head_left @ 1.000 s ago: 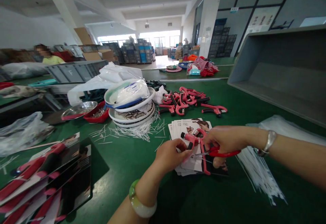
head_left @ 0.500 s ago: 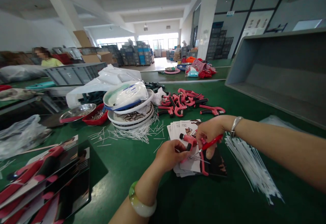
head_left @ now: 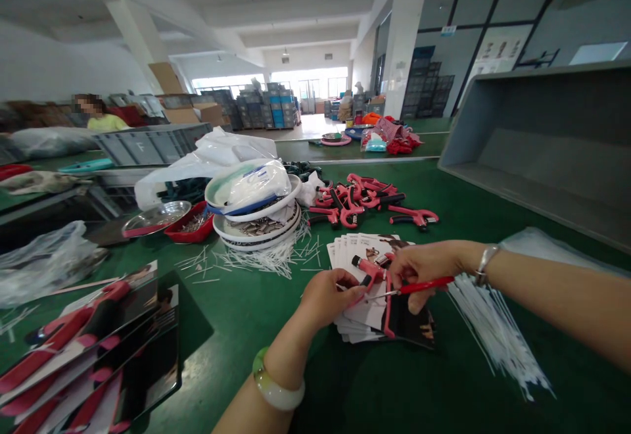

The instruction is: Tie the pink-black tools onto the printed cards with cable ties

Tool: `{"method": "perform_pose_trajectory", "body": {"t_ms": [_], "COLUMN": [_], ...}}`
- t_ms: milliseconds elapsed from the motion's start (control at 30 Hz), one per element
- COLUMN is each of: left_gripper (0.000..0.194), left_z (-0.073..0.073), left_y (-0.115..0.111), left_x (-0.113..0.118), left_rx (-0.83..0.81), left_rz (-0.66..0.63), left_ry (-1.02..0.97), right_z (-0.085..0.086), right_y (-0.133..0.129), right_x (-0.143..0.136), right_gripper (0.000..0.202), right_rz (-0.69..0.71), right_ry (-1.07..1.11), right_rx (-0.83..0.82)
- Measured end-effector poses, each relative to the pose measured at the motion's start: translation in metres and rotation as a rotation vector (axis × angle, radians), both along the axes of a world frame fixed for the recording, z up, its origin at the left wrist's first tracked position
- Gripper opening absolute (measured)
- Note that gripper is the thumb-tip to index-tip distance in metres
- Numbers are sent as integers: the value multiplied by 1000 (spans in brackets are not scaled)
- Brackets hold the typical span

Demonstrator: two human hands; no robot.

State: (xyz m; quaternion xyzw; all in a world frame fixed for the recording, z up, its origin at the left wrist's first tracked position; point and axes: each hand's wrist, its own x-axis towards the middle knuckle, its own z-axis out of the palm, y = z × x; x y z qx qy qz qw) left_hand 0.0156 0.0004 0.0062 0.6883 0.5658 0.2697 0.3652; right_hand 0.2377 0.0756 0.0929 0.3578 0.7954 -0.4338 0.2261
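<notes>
My left hand (head_left: 329, 294) has its thumb and fingers closed on a pink and black handled tool (head_left: 377, 271) with a metal spring. That tool lies across the top card of a stack of printed cards (head_left: 357, 315). In my right hand (head_left: 419, 264) is a pair of red-handled scissors (head_left: 428, 285). Their thin metal blades point left, close to my left fingertips. Whether the blades are apart, and whether they touch a tie, is too small to tell.
White cable ties (head_left: 497, 335) lie under my right wrist. More pink and black tools (head_left: 357, 197) are heaped behind the cards, beside stacked white bowls (head_left: 254, 223). Carded tools (head_left: 93, 355) lie at front left. A grey crate (head_left: 537, 138) stands tipped at right.
The right hand and the scissors have shifted right, and the red handles now lie more level. My left hand stays at the tool. The view has turned slightly.
</notes>
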Motion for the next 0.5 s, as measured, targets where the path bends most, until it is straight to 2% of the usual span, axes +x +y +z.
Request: {"method": "perform_pose_trajectory", "body": {"t_ms": [133, 200, 233, 300, 400, 500], "left_gripper": [35, 29, 27, 26, 27, 36], "left_z": [9, 16, 21, 33, 54, 61], "left_y": [-7, -6, -5, -3, -13, -49], "left_x": [5, 3, 0, -15, -58, -131], "left_rx": [149, 206, 224, 282, 418, 452], "left_rz": [-41, 10, 50, 157, 370, 675], "left_ry": [243, 325, 328, 297, 287, 388], "right_z": [-4, -12, -18, -31, -50, -63], "right_y": [-9, -10, -10, -5, 7, 19], "right_x": [47, 74, 87, 112, 148, 182], "right_gripper": [52, 46, 43, 40, 33, 29], "right_rz": [-206, -393, -503, -634, -707, -748], "right_ry": [2, 77, 113, 57, -154, -325], "right_rx": [-53, 99, 239, 466, 762, 867]}}
